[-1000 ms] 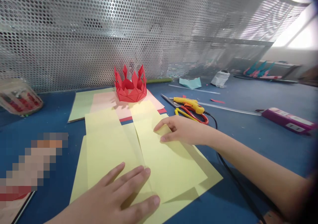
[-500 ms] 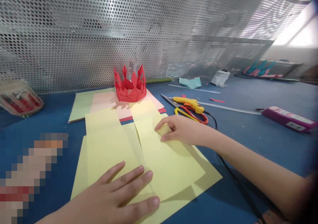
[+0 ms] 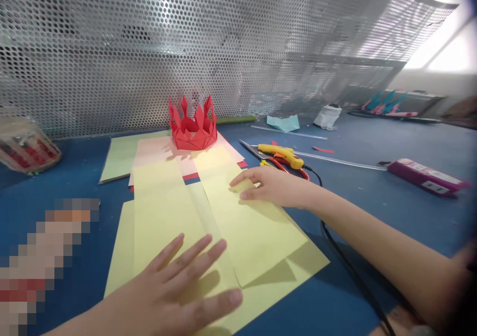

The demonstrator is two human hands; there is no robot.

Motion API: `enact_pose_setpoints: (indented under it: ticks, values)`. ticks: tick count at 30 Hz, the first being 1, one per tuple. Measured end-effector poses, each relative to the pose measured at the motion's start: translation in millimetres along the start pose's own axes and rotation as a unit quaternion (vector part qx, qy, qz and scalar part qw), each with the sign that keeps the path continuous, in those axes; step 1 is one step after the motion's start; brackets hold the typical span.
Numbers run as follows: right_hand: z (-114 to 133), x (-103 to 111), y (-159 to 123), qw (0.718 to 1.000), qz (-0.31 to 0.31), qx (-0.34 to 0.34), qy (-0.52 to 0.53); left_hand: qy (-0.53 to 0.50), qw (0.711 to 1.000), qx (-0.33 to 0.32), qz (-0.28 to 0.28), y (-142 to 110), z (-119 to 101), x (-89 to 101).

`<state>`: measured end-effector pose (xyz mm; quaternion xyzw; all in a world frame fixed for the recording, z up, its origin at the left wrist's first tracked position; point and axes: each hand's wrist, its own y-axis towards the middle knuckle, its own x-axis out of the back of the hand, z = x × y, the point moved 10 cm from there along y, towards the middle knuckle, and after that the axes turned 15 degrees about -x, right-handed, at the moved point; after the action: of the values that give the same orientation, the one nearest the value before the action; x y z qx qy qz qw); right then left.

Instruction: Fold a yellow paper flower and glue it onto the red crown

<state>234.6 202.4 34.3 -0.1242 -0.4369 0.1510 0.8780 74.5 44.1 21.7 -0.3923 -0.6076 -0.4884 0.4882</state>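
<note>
Yellow sheets point(image 3: 160, 197) overlap at lower centre, left hand point(image 3: 175, 286) spread wide over them; right hand point(image 3: 278, 184) half-curled at centre right, pinch unclear. Possible faults: sheets slide if pressed unevenly; right forearm point(image 3: 372, 239) snags black cord point(image 3: 338, 252), lower right.

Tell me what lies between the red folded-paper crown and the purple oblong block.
In the head view: pink paper, metal-bladed scissors, a yellow glue gun, a narrow red scrap and a long clear stick.
</note>
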Motion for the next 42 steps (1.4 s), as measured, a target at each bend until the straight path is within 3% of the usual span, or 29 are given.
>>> enact_pose_setpoints:
  ticks: [7,11,15,17,20,23,27,32,37,42]
  values:
    - [12.1,-22.7,-3.2,0.992,0.072,0.023,0.104,0.056,0.994,0.081,-0.057,-6.4,8.2,19.0]
    - [32.8,-46.6,-18.3,0.980,0.113,0.076,0.144,0.119,0.989,0.047,-0.074,-1.7,-0.4,24.1]
    - [50.6,-60.3,-35.7,0.961,0.165,0.168,0.145,0.136,0.990,0.028,-0.030,4.2,-2.2,10.0]
    - [49.7,-47.5,-33.1,0.972,0.085,0.191,0.109,0.111,0.994,0.009,0.010,4.3,-2.2,-2.9]
    - [27.1,-27.0,-15.6,0.992,-0.081,0.085,-0.034,0.087,0.995,-0.009,0.047,-1.3,-1.8,-16.6]
    - [8.8,-29.4,-5.7,0.987,-0.094,-0.011,-0.132,0.143,0.989,-0.021,0.023,-7.0,-4.5,-16.8]
    - [14.5,-29.4,-11.4,0.984,-0.103,0.002,-0.144,0.183,0.983,0.003,-0.006,-10.7,-3.2,-16.0]
    - [26.2,-9.7,-23.1,0.976,-0.156,0.026,-0.148,0.174,0.984,0.028,-0.008,-8.9,-3.2,-8.5]
    - [29.5,40.2,-38.3,0.945,-0.299,0.026,-0.128,0.145,0.988,0.047,0.032,-6.0,-5.8,-6.7]
    - [29.7,82.9,-63.3,0.894,-0.438,0.072,-0.060,0.186,0.982,0.036,0.002,-0.4,-8.2,3.7]
